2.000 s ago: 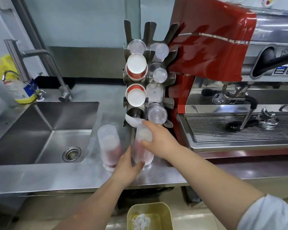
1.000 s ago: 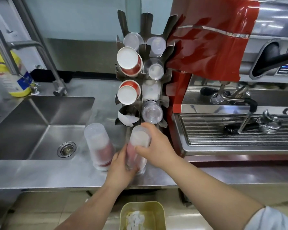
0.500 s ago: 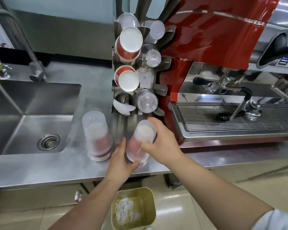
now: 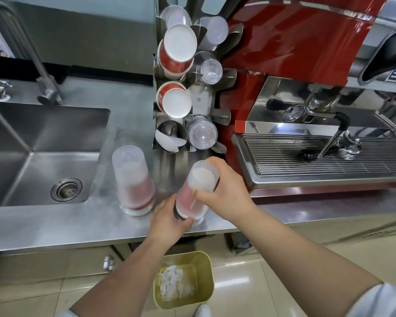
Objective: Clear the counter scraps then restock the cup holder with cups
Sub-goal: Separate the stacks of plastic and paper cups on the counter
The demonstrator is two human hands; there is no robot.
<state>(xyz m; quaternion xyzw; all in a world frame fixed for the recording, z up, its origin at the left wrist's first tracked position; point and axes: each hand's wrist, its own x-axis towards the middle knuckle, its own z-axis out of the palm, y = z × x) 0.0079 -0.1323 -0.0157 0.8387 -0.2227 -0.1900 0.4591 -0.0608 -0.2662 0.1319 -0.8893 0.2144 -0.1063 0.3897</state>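
Gripping a wrapped stack of cups (image 4: pixel 193 193) near the front edge of the steel desk (image 4: pixel 55 225), both hands were clamped on it — the left hand (image 4: pixel 169 219) curled round its base, the right hand (image 4: pixel 224 191) round its top. A second wrapped stack (image 4: pixel 133 179) stood just beside it, left — in front of the cup holder (image 4: pixel 188 88), near the sink (image 4: pixel 44 145).
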